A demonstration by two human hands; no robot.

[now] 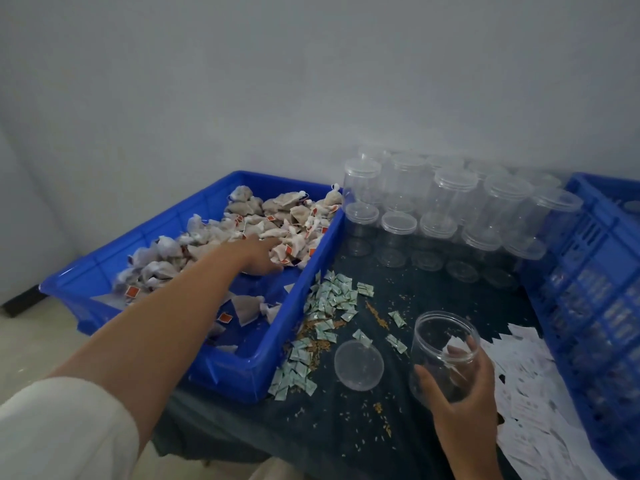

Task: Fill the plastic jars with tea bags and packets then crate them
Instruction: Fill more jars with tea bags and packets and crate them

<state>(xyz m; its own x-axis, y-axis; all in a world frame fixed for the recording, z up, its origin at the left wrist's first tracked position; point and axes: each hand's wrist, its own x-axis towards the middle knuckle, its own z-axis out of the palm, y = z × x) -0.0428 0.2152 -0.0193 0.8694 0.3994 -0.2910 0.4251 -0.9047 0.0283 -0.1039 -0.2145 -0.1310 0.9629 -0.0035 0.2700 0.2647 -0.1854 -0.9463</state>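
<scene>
Lower right, my right grip [464, 389] wraps the open jar [440, 334]; left grip [261, 254] sits on the tea bags [287, 216], can't tell if pinching.

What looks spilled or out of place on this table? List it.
Loose tan grains lie scattered over the dark table, thickest among the green packets beside the blue tray. They look spilled, perhaps leaked from the tea bags.

- Pretty dim overall, flat bluish cast, shadows faint and soft
- Behind the blue bin [225, 372], wall [311, 81] just hazy grey mush
- Right of the bin, clear jars [450, 202] washed out and blurry
- Left of the bin, wide-angle stretch toward the edge
</scene>
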